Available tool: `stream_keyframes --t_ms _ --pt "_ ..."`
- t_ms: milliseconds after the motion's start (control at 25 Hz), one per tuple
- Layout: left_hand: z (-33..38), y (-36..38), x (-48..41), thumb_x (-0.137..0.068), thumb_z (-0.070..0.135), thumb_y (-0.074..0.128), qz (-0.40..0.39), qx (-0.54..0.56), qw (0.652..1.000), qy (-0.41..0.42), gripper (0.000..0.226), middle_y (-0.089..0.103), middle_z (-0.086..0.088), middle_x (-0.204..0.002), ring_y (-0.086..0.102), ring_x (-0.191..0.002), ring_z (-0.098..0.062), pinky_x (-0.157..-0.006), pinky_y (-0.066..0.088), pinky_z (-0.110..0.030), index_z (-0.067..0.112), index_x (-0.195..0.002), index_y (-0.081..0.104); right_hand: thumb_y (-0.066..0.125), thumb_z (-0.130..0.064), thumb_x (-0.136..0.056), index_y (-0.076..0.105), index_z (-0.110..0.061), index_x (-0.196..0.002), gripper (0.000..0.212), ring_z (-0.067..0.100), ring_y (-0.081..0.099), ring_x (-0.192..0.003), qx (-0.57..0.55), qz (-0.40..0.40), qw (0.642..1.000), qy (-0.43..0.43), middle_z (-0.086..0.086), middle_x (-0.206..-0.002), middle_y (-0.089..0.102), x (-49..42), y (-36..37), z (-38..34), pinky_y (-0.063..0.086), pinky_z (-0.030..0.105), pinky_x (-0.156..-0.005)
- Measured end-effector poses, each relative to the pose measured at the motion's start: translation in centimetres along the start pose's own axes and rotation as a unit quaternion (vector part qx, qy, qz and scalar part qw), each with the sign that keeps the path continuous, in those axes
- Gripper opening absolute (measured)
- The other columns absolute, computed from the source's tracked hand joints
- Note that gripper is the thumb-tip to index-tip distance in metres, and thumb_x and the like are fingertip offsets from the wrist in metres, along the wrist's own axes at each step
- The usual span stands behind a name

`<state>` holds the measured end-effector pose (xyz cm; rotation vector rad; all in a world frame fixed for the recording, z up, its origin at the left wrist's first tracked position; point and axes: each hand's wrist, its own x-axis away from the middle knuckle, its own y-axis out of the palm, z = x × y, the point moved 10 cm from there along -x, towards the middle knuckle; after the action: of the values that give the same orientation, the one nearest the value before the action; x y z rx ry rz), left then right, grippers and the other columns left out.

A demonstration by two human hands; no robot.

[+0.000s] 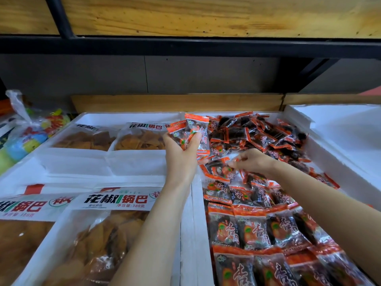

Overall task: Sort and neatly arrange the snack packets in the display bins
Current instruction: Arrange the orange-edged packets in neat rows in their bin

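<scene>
L hand (181, 153) is up near centre, palm toward the camera, fingers & thumb wrapped round a bunch of red snack packets (194, 126) that sticks up at its 12 o'clock. R hand (253, 162) sits at the L hand's 3 o'clock, lower, knuckles up. Its fingertips are bunched and pinch a loose packet (234, 158) on the pile, though it's blurred there.

Both hands are over a white foam bin (334, 162). The far half, approx 1 o'clock in frame, holds a jumbled pile (268, 137) of the same red packets. The near half, 5 o'clock, has packets in flat overlapping rows (255, 230), labels up.

At 7 o'clock are big bags of brown crisps (99, 234) w/ white label strips. Two more such bags (142, 137) lie at the L hand's 10 o'clock. At the 9 o'clock edge there's a clear plastic bag (31, 131) of coloured items. Another white bin (340, 124) is at 2 o'clock. At 12, a wooden shelf (206, 15) sits on a black metal frame (185, 46).
</scene>
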<state>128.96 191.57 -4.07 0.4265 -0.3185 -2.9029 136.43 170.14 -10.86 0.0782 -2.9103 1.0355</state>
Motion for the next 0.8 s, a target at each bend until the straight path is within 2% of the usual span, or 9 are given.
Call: stream_keyframes --t_ms 80,200,240,320,360,480,640,760,800 --pt "0.0 0.1 0.0 -0.092 0.018 0.062 0.001 -0.014 1.000 0.005 0.047 0.054 -0.003 -0.126 0.058 -0.104 -0.012 -0.046 0.043 -0.003 0.013 -0.132 0.038 0.064 -0.022 -0.088 0.065 0.000 -0.086 0.021 0.014 0.055 -0.071 -0.044 0.094 0.994 -0.047 0.000 -0.075 0.062 1.1 -2.2 -1.9 0.042 0.025 -0.070" --pt "0.0 0.4 0.1 -0.092 0.015 0.062 -0.006 -0.005 1.000 0.009 0.043 0.056 0.000 -0.116 0.060 -0.087 -0.005 -0.048 0.046 -0.007 0.013 -0.129 0.039 0.059 -0.020 -0.091 0.065 -0.016 -0.081 0.012 0.012 0.054 -0.056 -0.089 0.206 0.961 -0.159 0.001 -0.068 0.064 4.7 -5.7 -5.9 0.045 0.025 -0.057" --pt "-0.1 0.3 0.1 -0.092 0.015 0.062 -0.005 -0.002 1.000 0.008 0.042 0.057 0.000 -0.116 0.061 -0.088 -0.006 -0.054 0.052 -0.012 0.015 -0.127 0.040 0.060 -0.019 -0.090 0.066 -0.017 -0.083 0.009 0.008 0.056 -0.054 -0.090 0.191 0.959 -0.187 0.000 -0.067 0.065 5.8 -5.8 -7.1 0.046 0.021 -0.054" --pt "-0.4 0.1 -0.1 -0.090 0.019 0.065 -0.001 -0.011 1.000 0.010 0.041 0.059 -0.001 -0.119 0.062 -0.104 -0.017 -0.072 0.059 -0.028 0.018 -0.123 0.041 0.064 -0.018 -0.086 0.067 -0.017 -0.085 0.003 0.006 0.059 -0.056 -0.048 0.096 0.973 -0.206 0.000 -0.067 0.069 7.7 -3.7 -8.7 0.047 0.018 -0.051" --pt "-0.4 0.0 -0.1 -0.090 0.018 0.065 0.001 -0.012 1.000 0.013 0.041 0.058 -0.002 -0.120 0.060 -0.108 -0.020 -0.071 0.058 -0.026 0.017 -0.123 0.041 0.066 -0.018 -0.083 0.067 -0.016 -0.083 0.001 0.005 0.058 -0.055 -0.018 0.038 0.979 -0.200 -0.001 -0.064 0.069 8.7 -1.9 -9.0 0.045 0.018 -0.049" --pt "-0.2 0.1 0.4 -0.092 0.014 0.062 0.002 0.000 1.000 0.014 0.045 0.056 -0.006 -0.124 0.059 -0.102 -0.015 -0.049 0.047 -0.007 0.011 -0.131 0.040 0.073 -0.017 -0.078 0.067 -0.009 -0.081 0.011 0.004 0.052 -0.049 0.038 -0.085 0.979 -0.180 -0.007 -0.057 0.064 10.8 3.0 -8.1 0.040 0.018 -0.051" --pt "-0.4 0.2 0.4 -0.092 0.014 0.061 -0.004 -0.003 1.000 0.013 0.046 0.055 -0.007 -0.125 0.058 -0.088 -0.008 -0.045 0.044 -0.006 0.009 -0.132 0.039 0.077 -0.016 -0.074 0.068 -0.006 -0.083 0.016 -0.003 0.051 -0.048 0.018 -0.099 0.977 -0.189 -0.009 -0.058 0.065 11.9 6.0 -7.0 0.040 0.014 -0.052" --pt "-0.7 0.1 0.2 -0.091 0.015 0.062 0.000 -0.001 1.000 0.006 0.036 0.056 -0.005 -0.118 0.058 -0.086 -0.008 -0.044 0.045 -0.009 0.013 -0.120 0.042 0.080 -0.016 -0.071 0.067 -0.012 -0.083 0.019 0.003 0.061 -0.067 -0.029 -0.069 0.977 -0.200 0.007 -0.076 0.072 11.8 6.8 -7.0 0.049 0.027 -0.071" --pt "-0.8 0.0 0.2 -0.091 0.015 0.062 0.001 -0.001 1.000 0.006 0.033 0.056 -0.005 -0.116 0.058 -0.085 -0.007 -0.044 0.045 -0.009 0.016 -0.116 0.041 0.081 -0.017 -0.070 0.066 -0.015 -0.083 0.020 0.003 0.061 -0.070 -0.031 -0.062 0.977 -0.204 0.006 -0.078 0.071 11.9 7.0 -6.9 0.049 0.027 -0.074"
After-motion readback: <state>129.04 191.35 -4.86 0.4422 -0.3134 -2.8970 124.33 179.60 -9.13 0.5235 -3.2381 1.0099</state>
